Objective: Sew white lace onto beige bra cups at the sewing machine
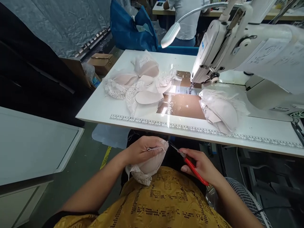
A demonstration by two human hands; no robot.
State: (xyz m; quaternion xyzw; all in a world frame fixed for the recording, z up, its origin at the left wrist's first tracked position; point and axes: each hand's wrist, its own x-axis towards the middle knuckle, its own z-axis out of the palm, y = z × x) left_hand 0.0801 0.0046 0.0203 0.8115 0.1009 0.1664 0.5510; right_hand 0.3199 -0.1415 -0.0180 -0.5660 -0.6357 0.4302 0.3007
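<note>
Over my lap, my left hand [147, 148] is closed on a pale pink bra cup [152, 166] with white lace along its lower edge. My right hand [199, 163] grips red-handled scissors [193, 169], whose metal tips point up and left, close to the cup's right edge. Whether the blades touch the fabric I cannot tell. On the table above, several lace-trimmed cups [147, 68] lie in a loose heap at the left. A stack of pale cup pieces [223, 114] rests to the right of the sewing machine's needle.
A white sewing machine [237, 50] with a lit lamp [171, 34] stands on the white table [99, 109], which has a printed ruler [175, 126] along its front edge. A fan [247, 196] is low at the right. Behind, a blue bag [133, 31] and a person [186, 19].
</note>
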